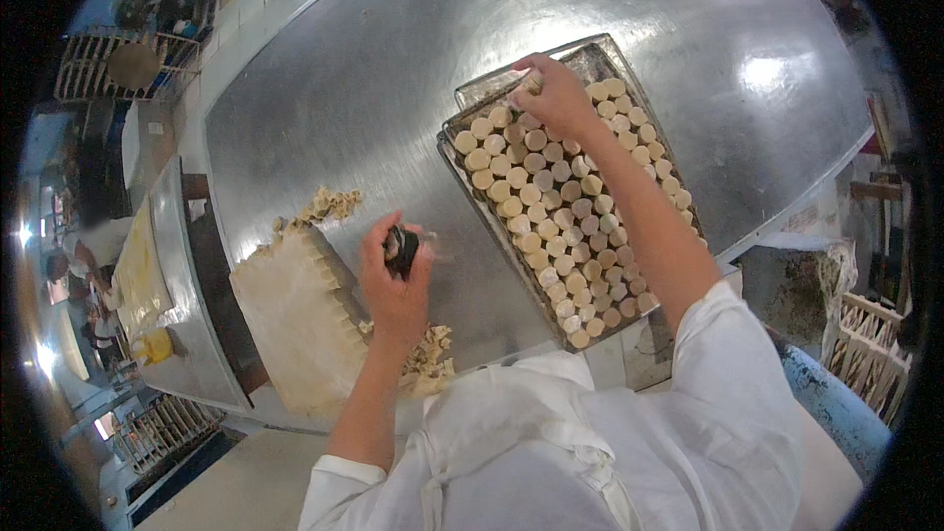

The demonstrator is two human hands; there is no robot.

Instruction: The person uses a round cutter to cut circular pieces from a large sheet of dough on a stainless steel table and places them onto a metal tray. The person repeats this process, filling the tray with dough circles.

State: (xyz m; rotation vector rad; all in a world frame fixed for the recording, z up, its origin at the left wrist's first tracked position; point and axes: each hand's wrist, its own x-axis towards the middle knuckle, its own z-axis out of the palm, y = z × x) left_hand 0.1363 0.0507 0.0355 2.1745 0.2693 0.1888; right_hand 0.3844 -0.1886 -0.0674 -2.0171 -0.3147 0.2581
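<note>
My left hand (392, 302) grips a small dark cutter (403, 254), apparently round, above the metal table between the dough and the tray. To its left lies a thick slab of pale rolled dough (295, 317), its right edge scalloped by round cuts. Over the far end of a dark baking tray (509, 258), my right hand (564, 99) pinches a pale dough piece (532, 81) between thumb and fingers. Rows of round dough discs (560, 217) cover much of this tray. My right forearm hides part of the rows.
Dough scraps lie beyond the slab (328, 205) and near my apron (431, 358). Another tray's rim (487, 85) shows under the filled one. At left stands a second metal table (195, 310) with a yellow item (153, 346); people are in the background. A blue surface (833, 398) is at right.
</note>
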